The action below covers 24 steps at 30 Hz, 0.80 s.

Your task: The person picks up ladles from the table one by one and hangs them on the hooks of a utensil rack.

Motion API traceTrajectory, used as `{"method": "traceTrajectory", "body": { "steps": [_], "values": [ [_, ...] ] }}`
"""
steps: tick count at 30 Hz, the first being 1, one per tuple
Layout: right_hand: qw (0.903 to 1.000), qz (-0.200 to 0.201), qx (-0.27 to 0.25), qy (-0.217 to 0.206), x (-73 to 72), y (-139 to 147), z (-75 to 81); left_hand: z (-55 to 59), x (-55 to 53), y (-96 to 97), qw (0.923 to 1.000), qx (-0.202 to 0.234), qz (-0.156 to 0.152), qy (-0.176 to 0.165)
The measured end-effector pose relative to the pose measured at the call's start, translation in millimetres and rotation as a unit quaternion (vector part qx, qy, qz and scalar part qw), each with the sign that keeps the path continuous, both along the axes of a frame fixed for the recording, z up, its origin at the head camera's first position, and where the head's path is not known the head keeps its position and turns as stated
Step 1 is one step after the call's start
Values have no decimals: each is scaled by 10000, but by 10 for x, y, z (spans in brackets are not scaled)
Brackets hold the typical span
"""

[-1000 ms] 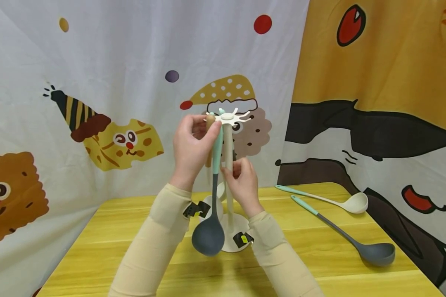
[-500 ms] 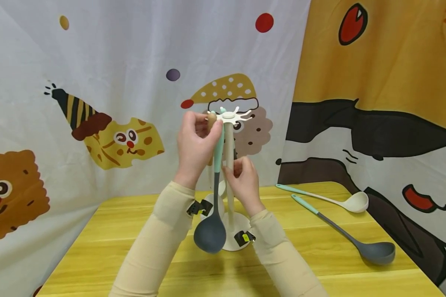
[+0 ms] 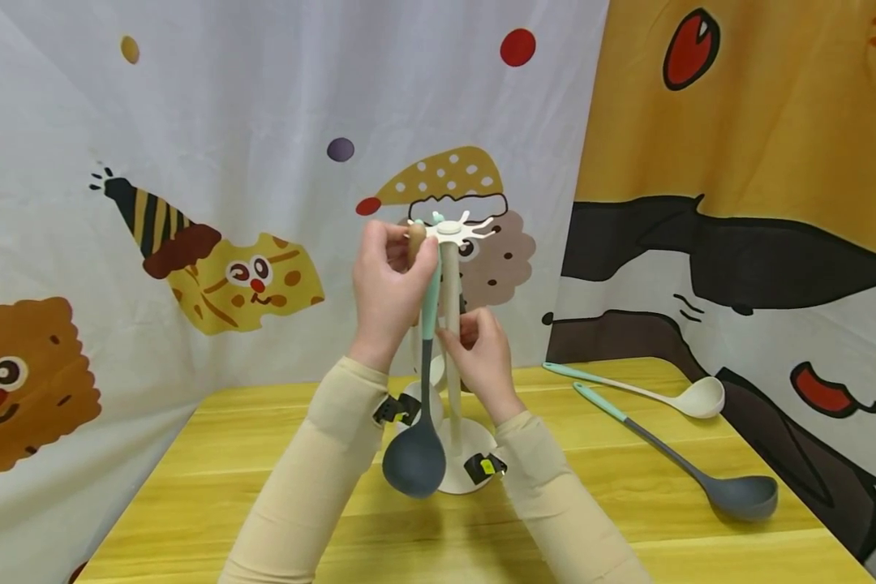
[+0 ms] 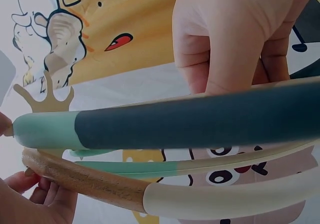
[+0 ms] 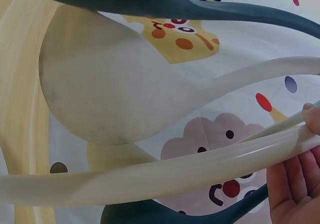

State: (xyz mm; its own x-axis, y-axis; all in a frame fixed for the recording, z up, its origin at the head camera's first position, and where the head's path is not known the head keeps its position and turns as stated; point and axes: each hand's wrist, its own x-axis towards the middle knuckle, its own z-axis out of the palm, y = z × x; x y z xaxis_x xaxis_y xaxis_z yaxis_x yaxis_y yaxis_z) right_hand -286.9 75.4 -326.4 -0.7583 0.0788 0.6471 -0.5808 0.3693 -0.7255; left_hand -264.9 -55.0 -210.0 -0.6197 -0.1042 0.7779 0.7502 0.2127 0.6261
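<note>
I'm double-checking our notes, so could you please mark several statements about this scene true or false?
The right hand grips the stand below its top. True.
The left hand is at the stand's base. False: it is at the stand's top.
The hanging ladle has a mint handle. True.
Both ladles lying on the table are white. False: a grey ladle lies beside a white ladle.
A wooden handle shows in the left wrist view. True.
</note>
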Motion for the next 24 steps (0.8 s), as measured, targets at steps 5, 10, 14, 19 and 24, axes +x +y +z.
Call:
{"method": "traceTrajectory", "body": {
  "steps": [5, 10, 14, 19, 24],
  "values": [
    [9997, 139, -139, -112, 6, 5, 7, 3, -1, 4, 10000, 33, -12, 34],
    [9995, 253, -185, -76, 24, 45, -10, 3, -6, 18, 9999, 84, -31, 48],
    [9992, 348, -171, -49, 58, 83, -26, 0, -4, 24, 9999, 114, -47, 84],
    [9988, 477, -109, -55, 100, 117, -34, -6, -12, 23, 9998, 152, -53, 127],
    [9977, 663, -135, -88, 131, 148, -44, -8, -12, 25, 9998, 164, -12, 144]
  ]
}}
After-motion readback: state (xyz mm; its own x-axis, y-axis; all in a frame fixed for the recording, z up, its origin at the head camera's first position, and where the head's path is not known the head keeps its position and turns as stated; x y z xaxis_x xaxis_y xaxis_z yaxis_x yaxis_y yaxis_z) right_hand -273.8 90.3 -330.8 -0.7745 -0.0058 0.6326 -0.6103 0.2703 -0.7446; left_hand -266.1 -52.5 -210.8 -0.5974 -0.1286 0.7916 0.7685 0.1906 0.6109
